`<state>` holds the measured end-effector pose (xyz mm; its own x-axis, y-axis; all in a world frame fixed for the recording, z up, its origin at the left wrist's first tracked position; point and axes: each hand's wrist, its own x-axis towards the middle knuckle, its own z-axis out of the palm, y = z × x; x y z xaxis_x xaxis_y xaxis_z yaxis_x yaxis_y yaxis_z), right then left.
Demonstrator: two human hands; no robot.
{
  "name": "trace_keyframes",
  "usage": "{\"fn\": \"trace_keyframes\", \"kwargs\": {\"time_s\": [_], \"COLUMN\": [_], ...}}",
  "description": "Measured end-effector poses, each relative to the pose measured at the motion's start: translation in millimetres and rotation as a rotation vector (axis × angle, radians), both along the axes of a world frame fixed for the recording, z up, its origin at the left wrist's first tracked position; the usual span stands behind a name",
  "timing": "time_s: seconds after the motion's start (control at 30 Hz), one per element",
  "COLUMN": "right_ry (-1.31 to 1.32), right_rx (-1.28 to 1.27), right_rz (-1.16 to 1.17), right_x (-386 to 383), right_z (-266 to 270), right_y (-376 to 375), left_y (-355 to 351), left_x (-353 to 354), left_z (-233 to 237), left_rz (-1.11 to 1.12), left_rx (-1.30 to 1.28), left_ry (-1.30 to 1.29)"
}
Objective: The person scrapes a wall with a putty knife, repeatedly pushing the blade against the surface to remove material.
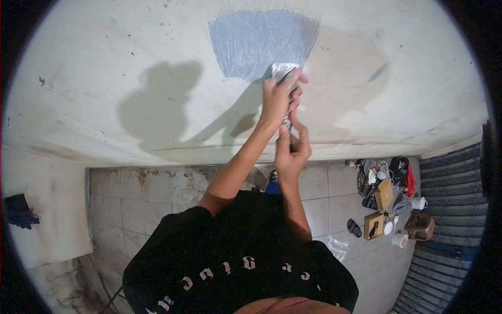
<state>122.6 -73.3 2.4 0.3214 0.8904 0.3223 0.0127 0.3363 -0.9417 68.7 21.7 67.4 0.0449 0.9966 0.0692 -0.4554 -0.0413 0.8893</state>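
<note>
Both hands are raised before a pale wall (pixel 334 68), below and over the lower edge of a blue-grey painted patch (pixel 261 42). My left hand (pixel 278 99) is wrapped round a scraper (pixel 285 68), whose wide, flat metal blade shows above the fingers at the patch's lower right edge. Just below it, my right hand (pixel 293 140) has its fingers closed on the lower end of the scraper's handle. The fingers hide most of the handle. Whether the blade touches the wall I cannot tell.
Tiled floor (pixel 314 183) lies below the wall. At the right are cardboard boxes (pixel 384 194), white containers (pixel 400 240), a brown container (pixel 420 226), sandals (pixel 354 227) and a ribbed shutter (pixel 449 193). Dark cloth (pixel 21 211) hangs at the far left.
</note>
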Motion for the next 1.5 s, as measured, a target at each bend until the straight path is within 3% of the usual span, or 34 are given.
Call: {"fn": "trace_keyframes", "kwargs": {"time_s": [0.07,0.13,0.37,0.67,0.97,1.07,1.27,1.5], "right_ry": [-0.058,-0.096,-0.020,0.097,0.059,0.005,0.071,-0.070], "right_rx": [0.022,-0.176,-0.062,-0.101,-0.052,0.047,0.049,-0.078], "right_rz": [0.027,0.078,0.084,0.110,0.064,0.011,-0.053,0.067], "right_x": [-7.6,-7.9,-14.0,-20.0,-23.5,-18.2,4.5,3.0], "right_z": [-19.5,-8.3,-27.1,-23.0,-35.3,-35.8,28.3,-7.6], "right_y": [-6.8,-17.4,-13.6,-17.6,-15.1,-1.8,11.2,-8.0], "left_y": [-7.0,-10.8,-11.1,-14.7,-11.7,-6.7,7.6,-3.1], "left_x": [-13.6,-20.8,-23.7,-25.6,-25.6,-19.2,12.2,-7.8], "left_z": [-20.2,-28.9,-32.0,-23.4,-22.8,-10.5,40.0,-18.6], "left_rz": [0.029,0.035,0.031,0.054,0.050,0.062,-0.025,0.029], "left_rx": [-0.087,-0.086,-0.097,-0.108,-0.136,-0.152,0.010,-0.105], "left_ry": [-0.067,-0.070,-0.043,0.039,0.007,0.022,0.003,-0.118]}}
